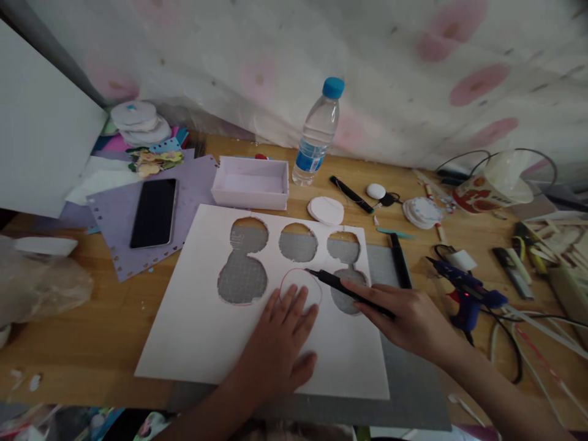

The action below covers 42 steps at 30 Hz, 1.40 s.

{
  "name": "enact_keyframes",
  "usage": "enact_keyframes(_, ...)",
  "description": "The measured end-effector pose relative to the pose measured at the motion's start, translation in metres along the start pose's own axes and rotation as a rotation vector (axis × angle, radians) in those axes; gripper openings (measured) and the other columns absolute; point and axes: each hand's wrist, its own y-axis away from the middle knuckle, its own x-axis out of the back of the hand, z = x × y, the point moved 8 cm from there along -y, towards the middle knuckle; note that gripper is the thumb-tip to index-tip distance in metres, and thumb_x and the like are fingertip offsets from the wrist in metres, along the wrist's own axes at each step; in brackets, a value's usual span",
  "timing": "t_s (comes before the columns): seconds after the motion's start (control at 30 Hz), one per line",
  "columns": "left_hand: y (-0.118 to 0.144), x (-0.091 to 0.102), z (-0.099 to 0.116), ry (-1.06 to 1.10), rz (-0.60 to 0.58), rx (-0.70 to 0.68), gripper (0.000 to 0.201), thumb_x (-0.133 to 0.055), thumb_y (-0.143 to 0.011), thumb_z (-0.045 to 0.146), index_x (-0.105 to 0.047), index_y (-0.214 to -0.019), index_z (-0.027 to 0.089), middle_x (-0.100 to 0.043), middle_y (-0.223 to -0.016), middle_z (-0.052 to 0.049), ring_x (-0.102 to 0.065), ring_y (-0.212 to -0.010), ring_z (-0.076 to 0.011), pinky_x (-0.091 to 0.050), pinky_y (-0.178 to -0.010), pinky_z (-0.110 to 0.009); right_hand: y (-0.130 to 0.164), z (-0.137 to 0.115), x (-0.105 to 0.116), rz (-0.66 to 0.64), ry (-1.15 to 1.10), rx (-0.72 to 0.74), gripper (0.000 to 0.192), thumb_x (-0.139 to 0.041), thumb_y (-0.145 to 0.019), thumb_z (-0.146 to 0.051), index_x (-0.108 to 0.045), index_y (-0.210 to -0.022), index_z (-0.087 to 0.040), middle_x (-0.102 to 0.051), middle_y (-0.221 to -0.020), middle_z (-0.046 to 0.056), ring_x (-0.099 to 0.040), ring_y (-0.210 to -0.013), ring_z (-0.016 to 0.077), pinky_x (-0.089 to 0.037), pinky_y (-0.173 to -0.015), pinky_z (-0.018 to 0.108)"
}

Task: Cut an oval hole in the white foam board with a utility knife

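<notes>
A white foam board (197,331) lies on a grey cutting mat (413,380). Several round holes are cut through it, showing the mat's grid. A red circle outline (301,283) is drawn on it. My left hand (280,343) lies flat on the board, fingers spread, fingertips inside that circle. My right hand (408,315) grips a black craft knife (344,288), whose tip touches the circle's upper right edge.
A black phone (154,212) lies on purple paper at left. A white box (250,182), a water bottle (318,131) and white foam discs (326,210) stand behind the board. A blue glue gun (463,291), its cables and other tools lie at right.
</notes>
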Motion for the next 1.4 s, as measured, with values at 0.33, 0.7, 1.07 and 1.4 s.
enact_keyframes(0.33, -0.001, 0.001, 0.000, 0.004, 0.006, -0.001, 0.071, -0.054, -0.088, 0.041, -0.031, -0.151, 0.016, -0.022, -0.161, -0.014, -0.013, -0.149, -0.0344, -0.008, -0.120, -0.053, -0.002, -0.004, 0.003, 0.019, 0.056, 0.004, 0.041, -0.050, -0.097, -0.032, -0.057, -0.138, -0.035, -0.075, -0.084, 0.002, -0.070, -0.066, 0.0171, -0.050, -0.057, 0.024)
enact_keyframes(0.7, 0.000, 0.001, 0.000, -0.008, -0.006, -0.005, 0.069, -0.047, -0.092, 0.047, -0.030, -0.152, 0.017, -0.022, -0.161, -0.015, -0.011, -0.150, -0.0343, -0.005, -0.120, -0.052, -0.007, -0.017, 0.009, -0.001, 0.176, 0.091, 0.041, -0.048, -0.099, -0.028, -0.052, -0.140, -0.032, -0.074, -0.085, 0.000, -0.072, -0.067, 0.0170, -0.046, -0.053, 0.024)
enact_keyframes(1.07, 0.000, 0.001, -0.001, -0.008, 0.032, 0.008, 0.070, -0.047, -0.092, 0.050, -0.031, -0.151, 0.018, -0.023, -0.161, -0.014, -0.010, -0.150, -0.0313, -0.003, -0.120, -0.051, -0.009, -0.017, 0.012, -0.033, 0.224, 0.077, 0.042, -0.050, -0.098, -0.028, -0.054, -0.139, -0.033, -0.074, -0.081, -0.001, -0.072, -0.063, 0.0160, -0.044, -0.051, 0.023)
enact_keyframes(1.4, -0.001, 0.000, -0.001, -0.022, 0.042, 0.004, 0.072, -0.052, -0.088, 0.045, -0.031, -0.152, 0.017, -0.022, -0.161, -0.015, -0.010, -0.150, -0.0313, -0.003, -0.120, -0.051, -0.003, -0.017, 0.019, 0.014, 0.185, 0.089, 0.043, -0.055, -0.095, -0.024, -0.055, -0.138, -0.031, -0.076, -0.085, -0.002, -0.073, -0.064, 0.0158, -0.046, -0.050, 0.023)
